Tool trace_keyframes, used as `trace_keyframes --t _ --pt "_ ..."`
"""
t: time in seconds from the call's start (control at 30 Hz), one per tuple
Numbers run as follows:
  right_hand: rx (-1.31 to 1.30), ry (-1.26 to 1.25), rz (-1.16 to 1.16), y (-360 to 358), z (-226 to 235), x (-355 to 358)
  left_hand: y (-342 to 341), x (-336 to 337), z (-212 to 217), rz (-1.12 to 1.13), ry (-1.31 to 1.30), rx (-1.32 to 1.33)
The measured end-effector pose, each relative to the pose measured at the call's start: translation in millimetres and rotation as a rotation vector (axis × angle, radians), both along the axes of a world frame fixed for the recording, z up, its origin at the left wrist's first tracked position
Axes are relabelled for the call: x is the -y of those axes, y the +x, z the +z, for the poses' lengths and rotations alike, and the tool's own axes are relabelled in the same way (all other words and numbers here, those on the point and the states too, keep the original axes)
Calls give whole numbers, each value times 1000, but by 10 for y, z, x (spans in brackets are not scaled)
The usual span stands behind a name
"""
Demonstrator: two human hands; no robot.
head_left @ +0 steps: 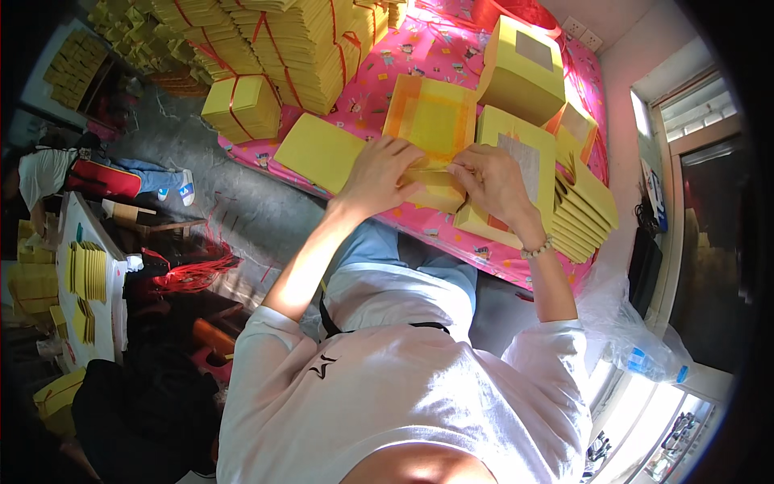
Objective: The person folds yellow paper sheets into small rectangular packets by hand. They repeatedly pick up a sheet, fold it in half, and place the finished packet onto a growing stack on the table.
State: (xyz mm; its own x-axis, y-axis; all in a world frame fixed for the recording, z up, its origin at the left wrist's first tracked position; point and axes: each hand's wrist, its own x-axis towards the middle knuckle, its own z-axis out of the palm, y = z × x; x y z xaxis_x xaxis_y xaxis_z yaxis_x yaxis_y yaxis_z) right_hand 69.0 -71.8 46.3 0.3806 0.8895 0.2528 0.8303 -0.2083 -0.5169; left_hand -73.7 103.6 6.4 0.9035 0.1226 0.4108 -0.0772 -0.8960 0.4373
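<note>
Yellow paper, with an orange-bordered sheet uppermost, forms the paper stack point(436, 127) at the centre of the worktop point(372, 98), whose covering is pink and printed with small figures. The stack lies directly before the person, between a flat yellow pile point(321, 153) on the left and a taller block with a greyish patch point(520, 157) on the right. The left hand point(379, 176) rests at the near left corner, fingers bent over the top and thumb lower, toward the front face; whether it grips or merely steadies cannot be told. The right hand point(490, 179) has thumb and forefinger brought together at the near right edge, pinching the paper there. Beyond stand a red-tied bundle point(242, 107) and tall tied stacks point(298, 60).

Handling, as judged from appearance: single sheets should be light, limp and easily creased, whereas the whole stack is probably fairly heavy and firm under pressure. Untied, its layers are liable to slide over one another. A single sheet is best taken by a corner or near edge; the whole is better held by both sides, with palms flat and fingers beneath.
</note>
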Motion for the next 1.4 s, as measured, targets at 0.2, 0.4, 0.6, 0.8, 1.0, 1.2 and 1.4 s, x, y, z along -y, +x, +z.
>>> trace_keyframes --t 0.2,0.4,0.6,0.8,1.0,1.2,1.4 --pt "-106 311 -146 23 12 -12 112 -21 34 67 -79 144" --pt "-705 366 -102 163 -174 -149 -92 -9 111 13 -779 234" --pt "-960 413 224 62 -155 -358 -216 -48 41 -234 -1247 189" --pt "-900 311 104 -79 -188 -398 42 -93 -327 -98 -1043 205" --pt "-872 350 60 -50 -267 -373 211 -2 -362 140 -690 431" --pt "-809 302 -95 -44 -8 -373 216 -51 54 -144 -1082 272" --pt "-969 332 -162 52 0 -396 200 -126 338 -193 -1336 7"
